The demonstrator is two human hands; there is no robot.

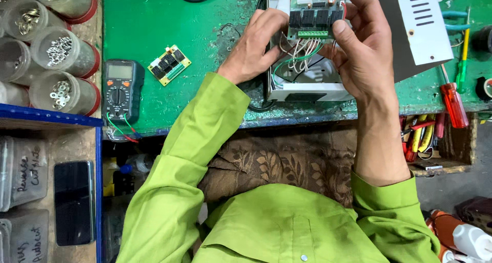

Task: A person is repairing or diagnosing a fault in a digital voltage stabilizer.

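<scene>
Holding relay board (310, 18) w/ both hands above open white case (307, 86) on green bench (154, 22). Left hand (256, 45) is gripping board's left edge, fingers curled; right hand (359, 47) is clamping right edge, thumb on front. Wires (300, 55) are hanging from board into case. Spare board (169, 64), multimeter (123, 88) lying left, apart.

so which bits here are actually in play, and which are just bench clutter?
In play: left hand and right hand on the wired circuit board, over the open white metal case.

Lying about: spare circuit board, multimeter, red screwdriver, jars of hardware, phone.
</scene>
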